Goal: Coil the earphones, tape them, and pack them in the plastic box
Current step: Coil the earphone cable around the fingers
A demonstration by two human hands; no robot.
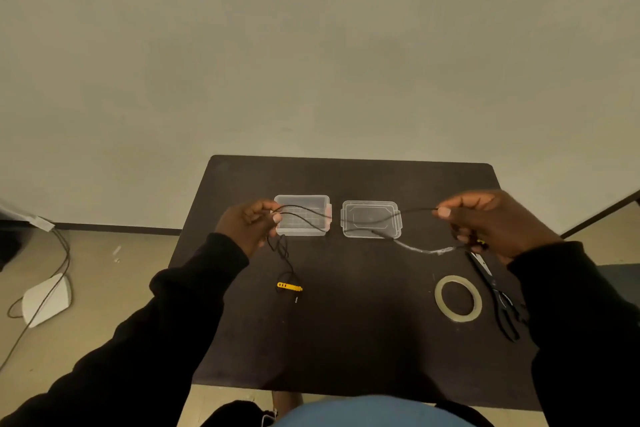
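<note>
Black earphones [356, 215] stretch in the air between both hands above the dark table [346, 340]. My left hand [247, 225] pinches one end of the cable, and a loose tail hangs from it down to a yellow part [290, 286] lying on the table. My right hand [491, 222] pinches the other end, with a small yellow piece showing under its fingers. The clear plastic box [302, 215] stands open behind the cable, and its lid [370, 219] lies flat to its right. A roll of clear tape [458, 298] lies at the right front.
Black scissors [498, 295] lie beside the tape near the table's right edge. On the floor at the left sit a white device [46, 298] and a dark cord [59, 274]. A plain wall stands behind the table.
</note>
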